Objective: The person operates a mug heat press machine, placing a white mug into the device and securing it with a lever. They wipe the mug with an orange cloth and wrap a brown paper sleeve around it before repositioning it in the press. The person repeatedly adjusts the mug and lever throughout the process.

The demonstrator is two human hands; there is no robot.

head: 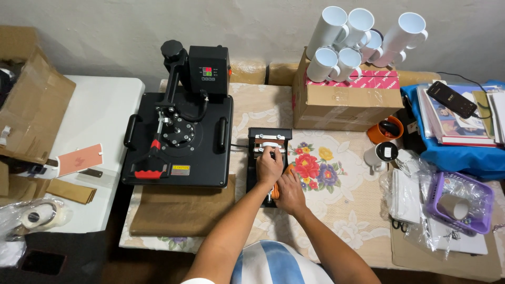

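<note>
Mug press (261,138) under left hand (269,166).

A small black mug press (268,158) sits near the middle of the tabletop, its long side running from the back edge toward the front edge. A white mug (271,145) lies clamped on its side in the back half. An orange handle (288,169) shows at its front right.

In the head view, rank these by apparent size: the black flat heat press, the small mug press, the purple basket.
1. black flat heat press
2. purple basket
3. small mug press, partly hidden under both hands, so its place below the basket is unsure.
</note>
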